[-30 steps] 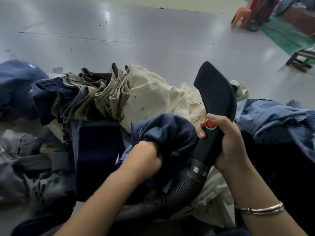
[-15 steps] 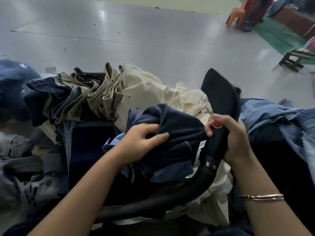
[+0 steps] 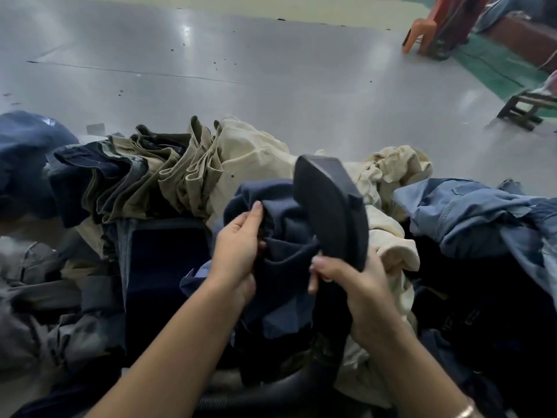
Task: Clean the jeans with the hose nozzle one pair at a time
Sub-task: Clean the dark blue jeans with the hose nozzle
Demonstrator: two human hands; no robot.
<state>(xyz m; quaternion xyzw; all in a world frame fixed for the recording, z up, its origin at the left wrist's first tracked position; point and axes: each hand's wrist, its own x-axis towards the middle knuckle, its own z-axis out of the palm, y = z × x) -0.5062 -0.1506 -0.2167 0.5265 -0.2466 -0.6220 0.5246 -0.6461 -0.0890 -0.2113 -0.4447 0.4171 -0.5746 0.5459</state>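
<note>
The left hand gripped a bunched fold of the dark navy denim jeans, thumb stretched up along the cloth and the fingers tucked behind it, out of sight. The right hand was wrapped around the neck of the black, wide, paddle-shaped plastic hose nozzle, whose flat head rose above the knuckles and lay against the navy jeans. The grip hid the part of the nozzle under the palm. Below that, the black ribbed hose ran towards the bottom edge of the view, half buried under cloth and the forearms, so where it joined the nozzle could not be made out.

The navy jeans sat at the middle of the heap, near its front, on top of other garments. Behind them lay crumpled cream cotton trousers, with a row of folded khaki and dark blue jeans at the left. Light blue denim spread to the right, cut off by the frame. At the left edge a grey garment was blurred. The lower right was too dark to read. A metal bracelet showed only partly at the bottom edge. Beyond the heap stretched the grey floor, with an orange plastic chair cropped at the top right.
</note>
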